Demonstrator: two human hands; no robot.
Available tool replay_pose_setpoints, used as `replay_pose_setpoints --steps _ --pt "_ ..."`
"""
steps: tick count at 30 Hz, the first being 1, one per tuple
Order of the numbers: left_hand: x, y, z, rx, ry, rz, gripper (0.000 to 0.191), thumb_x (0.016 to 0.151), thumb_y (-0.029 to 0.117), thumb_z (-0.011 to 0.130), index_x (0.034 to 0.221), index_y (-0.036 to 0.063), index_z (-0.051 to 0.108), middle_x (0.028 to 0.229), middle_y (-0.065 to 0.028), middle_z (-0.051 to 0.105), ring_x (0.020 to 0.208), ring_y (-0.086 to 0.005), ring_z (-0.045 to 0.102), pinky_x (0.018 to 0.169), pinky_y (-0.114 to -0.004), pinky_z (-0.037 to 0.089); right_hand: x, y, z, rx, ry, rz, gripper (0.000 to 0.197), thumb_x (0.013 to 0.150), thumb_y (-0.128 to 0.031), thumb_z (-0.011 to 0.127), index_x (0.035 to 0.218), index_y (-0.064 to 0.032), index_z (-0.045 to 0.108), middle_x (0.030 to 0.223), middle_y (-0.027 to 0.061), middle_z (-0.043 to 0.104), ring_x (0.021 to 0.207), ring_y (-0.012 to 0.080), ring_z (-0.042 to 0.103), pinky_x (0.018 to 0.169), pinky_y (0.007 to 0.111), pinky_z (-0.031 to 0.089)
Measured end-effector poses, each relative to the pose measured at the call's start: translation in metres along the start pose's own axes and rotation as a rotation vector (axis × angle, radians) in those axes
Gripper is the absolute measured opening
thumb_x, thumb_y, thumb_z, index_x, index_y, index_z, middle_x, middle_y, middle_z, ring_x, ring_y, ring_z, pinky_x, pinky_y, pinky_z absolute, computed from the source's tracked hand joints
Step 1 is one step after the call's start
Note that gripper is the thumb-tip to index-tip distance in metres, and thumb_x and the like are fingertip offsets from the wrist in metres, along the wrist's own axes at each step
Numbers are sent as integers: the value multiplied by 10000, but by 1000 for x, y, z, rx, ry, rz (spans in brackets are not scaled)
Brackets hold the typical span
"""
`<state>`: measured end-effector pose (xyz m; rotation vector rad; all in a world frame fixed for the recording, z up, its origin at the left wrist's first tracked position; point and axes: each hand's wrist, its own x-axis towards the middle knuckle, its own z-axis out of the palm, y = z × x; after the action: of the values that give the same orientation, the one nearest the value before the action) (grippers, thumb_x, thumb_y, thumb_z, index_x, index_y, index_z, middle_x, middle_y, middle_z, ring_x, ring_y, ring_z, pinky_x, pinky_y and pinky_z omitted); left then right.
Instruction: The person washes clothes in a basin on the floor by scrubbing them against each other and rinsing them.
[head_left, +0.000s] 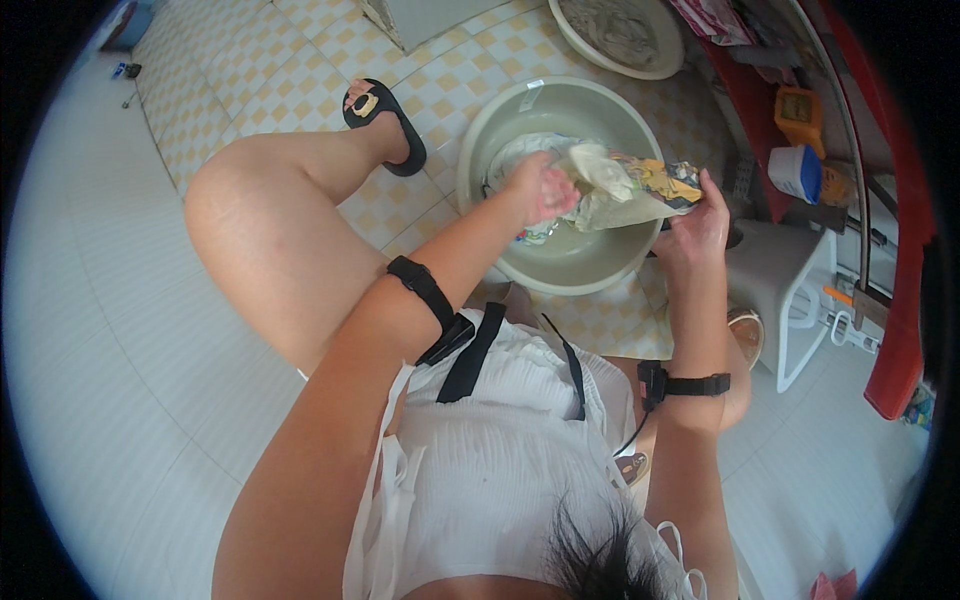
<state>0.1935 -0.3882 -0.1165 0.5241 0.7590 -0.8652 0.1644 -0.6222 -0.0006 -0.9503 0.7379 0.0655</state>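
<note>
A large pale plastic basin (570, 279) stands on the floor before me. My right hand (701, 214) grips the end of a wet white cloth with a yellow and dark print (660, 180), stretched over the basin's right rim. The cloth's bunched pale part (600, 172) reaches towards my left hand (546, 191), which is over the basin, palm partly up and fingers curled beside the cloth; whether it grips the fabric is unclear. More white fabric with coloured print (517, 154) lies in the basin, partly hidden by my left hand and forearm.
A second basin (667, 64) with greyish wet contents stands behind, at the upper right. Right of me are a grey-white plastic stool (765, 262), a white tub with a blue lid (791, 172), an orange container (799, 116) and a red-edged shelf (892, 375). A panel corner (409, 37) juts in at the top.
</note>
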Motion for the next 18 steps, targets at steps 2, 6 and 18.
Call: replay_pose_setpoints --steps 2,6,18 --pt "-2 -8 2 91 -81 -184 544 866 423 538 1191 -12 512 1131 -151 590 973 -263 606 801 -390 505 7 4 -6 142 -51 75 305 915 -284 583 1044 -8 582 1026 101 637 971 242 607 893 418 478" --pt "-28 -27 34 232 -436 -581 1019 738 856 353 1157 -58 516 1140 -225 579 1038 -326 589 906 -473 461 4 43 18 29 -87 39 482 894 -411 586 1117 15 556 1113 149 620 1006 290 603 882 425 489" --pt "-11 -91 56 -228 -395 27 296 980 363 448 1074 96 537 1085 -67 588 1037 -195 560 971 -375 422 9 85 38 -1381 386 -630 494 885 -407 547 631 2 656 603 210 610 600 370 621 574 476 465"
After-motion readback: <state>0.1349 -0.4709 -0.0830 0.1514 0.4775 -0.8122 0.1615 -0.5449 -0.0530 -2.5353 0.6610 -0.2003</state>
